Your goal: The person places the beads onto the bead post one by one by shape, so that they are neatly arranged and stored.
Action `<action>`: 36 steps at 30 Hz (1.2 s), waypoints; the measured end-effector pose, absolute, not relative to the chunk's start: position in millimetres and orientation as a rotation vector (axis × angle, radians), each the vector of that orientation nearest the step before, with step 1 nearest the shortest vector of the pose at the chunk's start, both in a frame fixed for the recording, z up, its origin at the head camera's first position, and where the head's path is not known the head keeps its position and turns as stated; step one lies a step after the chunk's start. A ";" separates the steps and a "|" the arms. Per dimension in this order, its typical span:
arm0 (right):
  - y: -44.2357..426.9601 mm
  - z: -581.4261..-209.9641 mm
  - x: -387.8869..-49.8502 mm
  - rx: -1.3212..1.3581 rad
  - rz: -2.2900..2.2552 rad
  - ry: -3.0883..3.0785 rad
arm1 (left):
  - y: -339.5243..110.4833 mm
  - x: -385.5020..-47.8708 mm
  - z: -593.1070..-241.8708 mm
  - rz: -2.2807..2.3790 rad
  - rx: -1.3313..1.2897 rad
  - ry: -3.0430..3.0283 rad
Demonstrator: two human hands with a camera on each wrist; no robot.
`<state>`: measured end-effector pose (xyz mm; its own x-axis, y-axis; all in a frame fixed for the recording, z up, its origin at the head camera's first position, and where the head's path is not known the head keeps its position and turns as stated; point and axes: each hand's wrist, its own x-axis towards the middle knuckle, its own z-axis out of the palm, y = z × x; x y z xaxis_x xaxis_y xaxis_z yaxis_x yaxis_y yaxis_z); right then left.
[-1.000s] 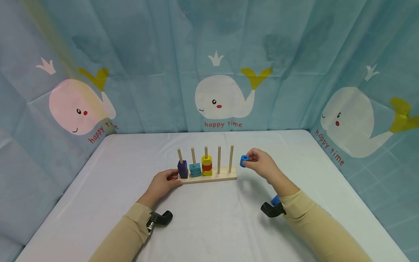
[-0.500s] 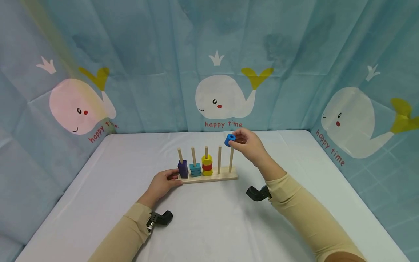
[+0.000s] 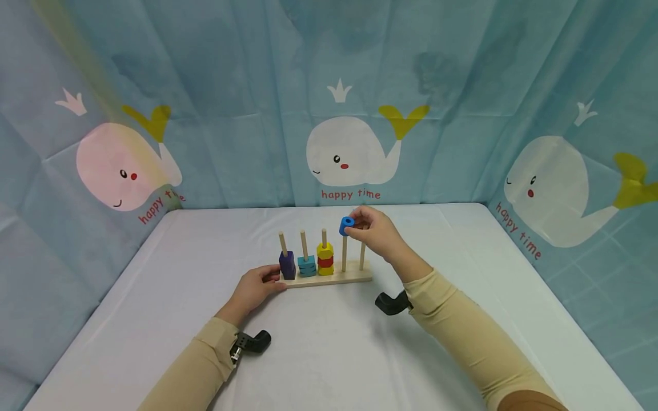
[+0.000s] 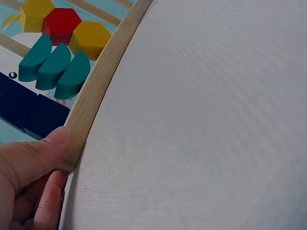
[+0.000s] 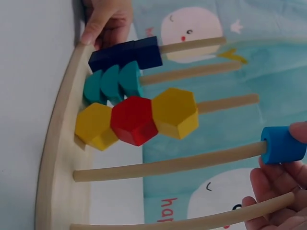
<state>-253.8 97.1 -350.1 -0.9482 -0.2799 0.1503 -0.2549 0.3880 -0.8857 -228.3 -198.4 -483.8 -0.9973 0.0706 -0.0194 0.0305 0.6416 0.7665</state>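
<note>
My right hand (image 3: 376,231) pinches a blue rounded block (image 3: 346,226) with a hole at the top of the fourth peg (image 3: 344,256). In the right wrist view that peg's tip meets the underside of the blue block (image 5: 283,145). The left end of the wooden stacking board (image 3: 349,276) is gripped by my left hand (image 3: 259,285); in the left wrist view the thumb (image 4: 56,139) lies on the base. Dark blue blocks (image 3: 287,266) fill the first peg's lower part, teal half-round blocks (image 3: 307,267) the second. Hexagonal blocks, yellow with a red one (image 3: 325,263) between, sit on the third.
The fifth peg (image 3: 362,257) carries no block and stands below my right hand, close to its fingers in the right wrist view. A white cloth (image 3: 319,354) covers the table, and a pale blue whale-print curtain (image 3: 247,148) hangs behind and at both sides.
My right hand has lifted the blue block and carried it left, past the fifth peg to the top of the fourth. The other blue block is now hidden by the arm. My left hand stays put.
</note>
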 end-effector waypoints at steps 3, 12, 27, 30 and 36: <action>96.3 -353.6 -254.8 -0.495 -1.644 2.587 | -198.5 -228.3 -484.3 1.316 0.086 2.799; 96.1 -366.1 -257.8 -0.387 -1.661 2.530 | -198.9 -228.4 -485.0 1.307 0.087 2.808; 96.9 -406.3 -263.0 -0.227 -1.707 2.392 | -198.9 -229.0 -485.4 1.319 0.098 2.802; 97.0 -414.6 -263.4 -0.220 -1.683 2.398 | -198.9 -228.6 -485.5 1.317 0.095 2.803; 97.7 -426.3 -264.2 -0.222 -1.627 2.432 | -199.0 -227.9 -485.8 1.316 0.093 2.803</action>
